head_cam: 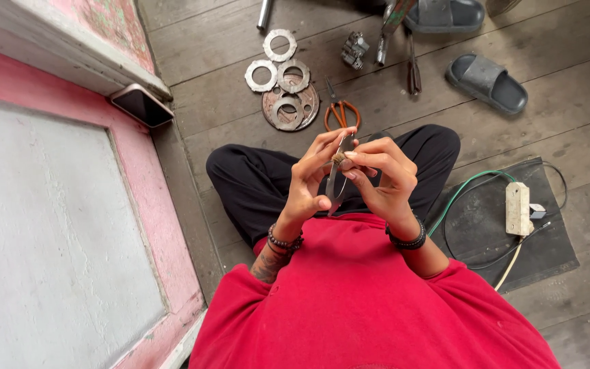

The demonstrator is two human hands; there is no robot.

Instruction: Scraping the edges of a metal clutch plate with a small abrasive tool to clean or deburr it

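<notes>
While pinched between fingertips: small brown part, knife blade below.
Left hand, right hand clamped; slip risks cut.

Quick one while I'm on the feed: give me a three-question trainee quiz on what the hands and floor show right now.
1. True or false: both hands are raised over the lap and meet at one small part.
2. What lies on the floor just beyond the hands? A) orange-handled scissors B) a paint can C) a coiled rope
3. Which side of the person is the white power strip on?

Key
1. True: the left hand grips a thin metal blade, and the right hand pinches a small brownish piece at its top.
2. A: the scissors lie by the metal rings.
3. Right: the power strip sits on a dark mat.
</notes>
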